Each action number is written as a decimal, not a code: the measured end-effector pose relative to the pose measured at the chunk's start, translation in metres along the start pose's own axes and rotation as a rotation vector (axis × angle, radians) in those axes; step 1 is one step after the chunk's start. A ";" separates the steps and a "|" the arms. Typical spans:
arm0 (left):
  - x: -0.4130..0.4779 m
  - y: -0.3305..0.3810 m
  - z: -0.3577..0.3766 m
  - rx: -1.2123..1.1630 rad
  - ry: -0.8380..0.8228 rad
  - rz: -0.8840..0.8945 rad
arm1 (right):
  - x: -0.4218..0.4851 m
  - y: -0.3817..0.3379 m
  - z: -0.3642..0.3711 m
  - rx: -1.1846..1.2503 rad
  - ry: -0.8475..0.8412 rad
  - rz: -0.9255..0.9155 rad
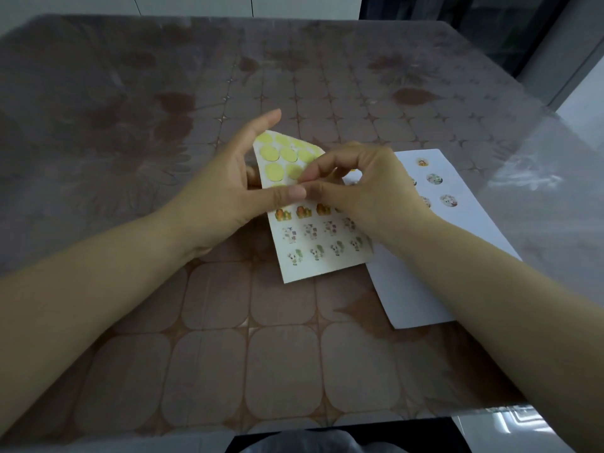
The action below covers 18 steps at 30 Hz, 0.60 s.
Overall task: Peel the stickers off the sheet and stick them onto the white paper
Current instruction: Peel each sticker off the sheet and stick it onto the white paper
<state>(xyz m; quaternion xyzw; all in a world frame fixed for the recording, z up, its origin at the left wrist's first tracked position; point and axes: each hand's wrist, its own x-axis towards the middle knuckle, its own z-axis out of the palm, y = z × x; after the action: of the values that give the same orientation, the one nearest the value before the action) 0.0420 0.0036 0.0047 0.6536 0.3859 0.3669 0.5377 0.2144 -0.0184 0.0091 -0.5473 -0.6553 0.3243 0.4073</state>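
The sticker sheet [313, 256] lies bent at the middle of the table, with yellow empty circles on its raised top part and rows of small picture stickers below. My left hand [228, 188] holds its left edge, thumb pressed on the front. My right hand [362, 188] pinches at the sheet next to that thumb, fingers curled; whatever sticker sits under the fingertips is hidden. The white paper [425, 289] lies to the right, partly under my right wrist, with several round stickers [434, 178] stuck on its far half.
A patterned brown table [228, 354] under a clear cover fills the view. Its near edge runs along the bottom and its right edge slants past the white paper. A dark doorway stands at the far right.
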 end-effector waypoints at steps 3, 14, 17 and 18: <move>0.000 -0.003 -0.001 0.051 -0.031 -0.018 | 0.001 0.000 0.002 0.015 -0.008 0.023; 0.003 -0.009 -0.005 0.165 -0.089 0.005 | 0.000 -0.004 0.003 -0.002 -0.049 -0.031; 0.002 -0.007 -0.004 0.200 -0.098 0.001 | 0.000 -0.006 -0.002 0.046 -0.025 -0.048; 0.002 -0.007 -0.004 0.206 -0.098 0.002 | 0.000 -0.006 -0.004 0.042 -0.006 -0.051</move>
<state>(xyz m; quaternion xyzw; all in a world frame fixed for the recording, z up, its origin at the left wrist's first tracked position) 0.0389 0.0076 -0.0014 0.7230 0.3941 0.2937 0.4855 0.2149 -0.0192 0.0164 -0.5207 -0.6633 0.3291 0.4249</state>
